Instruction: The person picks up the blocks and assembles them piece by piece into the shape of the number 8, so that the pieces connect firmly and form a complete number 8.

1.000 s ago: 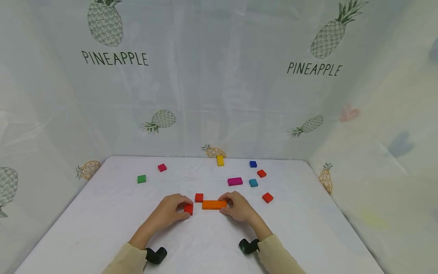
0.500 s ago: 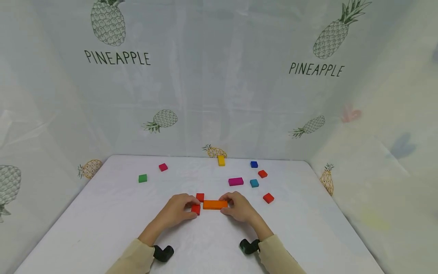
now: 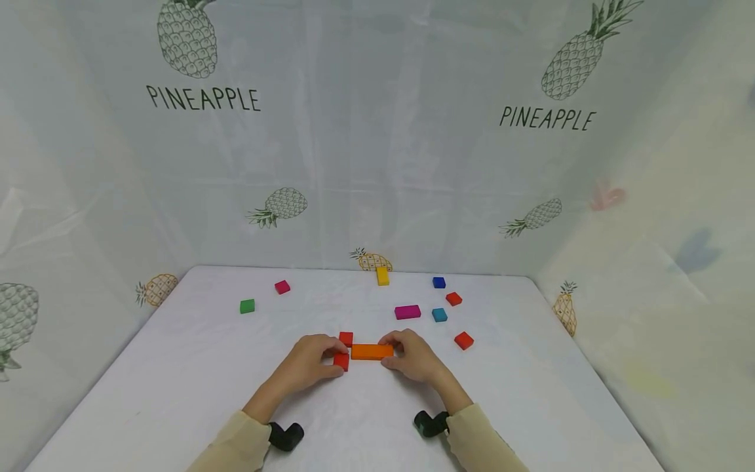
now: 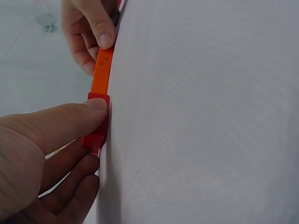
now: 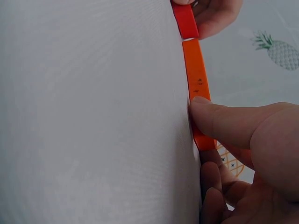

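My left hand point(image 3: 308, 362) pinches a small red block point(image 3: 341, 361) between thumb and fingers on the white table. In the left wrist view the thumb lies on the near face of that red block point(image 4: 96, 133). A long orange block point(image 3: 371, 352) lies just to its right, its right end pinched by my right hand point(image 3: 413, 357). The right wrist view shows the thumb on the side of the orange block point(image 5: 195, 70), with a narrow gap to the held red block point(image 5: 186, 21). Another red block point(image 3: 346, 338) sits behind, near the left fingertips and the orange block's left end.
Toward the back lie a green block point(image 3: 247, 306), a crimson block point(image 3: 282, 287), a yellow block point(image 3: 383, 276) and a magenta block point(image 3: 407, 312). Farther right are a dark blue block point(image 3: 439, 282), a teal block point(image 3: 439, 314) and two red blocks, the nearer red block point(image 3: 464, 340) beside my right hand.
My left hand has slid the red block rightward, close to the orange block's left end and in front of the other red block. The right hand keeps its hold on the orange block.
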The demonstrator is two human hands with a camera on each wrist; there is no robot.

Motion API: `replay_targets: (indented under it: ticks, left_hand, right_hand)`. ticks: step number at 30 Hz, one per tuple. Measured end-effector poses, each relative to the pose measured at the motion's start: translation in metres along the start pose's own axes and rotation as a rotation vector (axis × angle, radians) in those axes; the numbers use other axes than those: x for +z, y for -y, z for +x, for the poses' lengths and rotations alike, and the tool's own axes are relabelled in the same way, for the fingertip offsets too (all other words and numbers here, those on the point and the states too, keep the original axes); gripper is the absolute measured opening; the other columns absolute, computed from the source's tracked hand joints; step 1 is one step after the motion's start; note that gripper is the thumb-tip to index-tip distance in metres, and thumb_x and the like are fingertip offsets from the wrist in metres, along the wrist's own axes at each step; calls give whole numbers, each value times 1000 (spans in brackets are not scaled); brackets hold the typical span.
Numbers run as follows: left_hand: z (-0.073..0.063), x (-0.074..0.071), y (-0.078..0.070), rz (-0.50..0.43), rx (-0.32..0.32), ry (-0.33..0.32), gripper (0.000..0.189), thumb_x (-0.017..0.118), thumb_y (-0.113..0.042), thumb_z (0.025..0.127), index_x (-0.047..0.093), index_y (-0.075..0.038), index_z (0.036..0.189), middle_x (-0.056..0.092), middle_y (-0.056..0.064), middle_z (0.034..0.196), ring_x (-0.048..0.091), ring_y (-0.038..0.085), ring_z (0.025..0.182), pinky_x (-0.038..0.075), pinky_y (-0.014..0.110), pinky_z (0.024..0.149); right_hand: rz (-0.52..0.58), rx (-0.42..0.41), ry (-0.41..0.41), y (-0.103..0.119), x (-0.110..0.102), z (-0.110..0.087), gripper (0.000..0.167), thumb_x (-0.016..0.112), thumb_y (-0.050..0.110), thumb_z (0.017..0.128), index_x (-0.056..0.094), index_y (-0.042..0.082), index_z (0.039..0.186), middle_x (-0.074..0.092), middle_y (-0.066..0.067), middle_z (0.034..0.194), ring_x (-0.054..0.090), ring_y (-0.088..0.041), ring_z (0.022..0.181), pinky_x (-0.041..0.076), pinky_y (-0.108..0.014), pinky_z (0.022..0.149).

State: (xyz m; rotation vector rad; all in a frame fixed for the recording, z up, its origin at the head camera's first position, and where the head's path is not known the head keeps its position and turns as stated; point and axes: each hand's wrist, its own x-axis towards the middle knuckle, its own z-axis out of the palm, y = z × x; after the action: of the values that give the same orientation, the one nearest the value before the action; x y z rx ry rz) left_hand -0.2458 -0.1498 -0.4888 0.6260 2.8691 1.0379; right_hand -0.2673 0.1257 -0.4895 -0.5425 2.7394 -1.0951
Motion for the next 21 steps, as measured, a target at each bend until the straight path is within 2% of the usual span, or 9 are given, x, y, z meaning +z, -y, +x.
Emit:
replay_targets:
  ticks: [4, 21]
  left_hand:
    - [-1, 0, -3, -3, -1, 4, 29, 90, -18, 86, 78, -21, 113, 72, -6, 110, 61, 15, 101, 58, 44, 95]
    - [0, 1, -4, 7, -10, 9, 28, 90, -19, 86, 79, -22, 111, 72, -8, 107, 61, 14, 98, 58, 42, 94]
  right_hand:
    - [-5, -1, -2, -1, 1, 1, 30, 83, 19, 94, 73, 17, 123, 62, -1, 111, 55, -20, 103, 53, -41, 91]
    - [-8, 11, -3, 0, 2, 1, 30, 83, 19, 94, 73, 18, 122, 61, -1, 110, 55, -20, 103, 53, -42, 93]
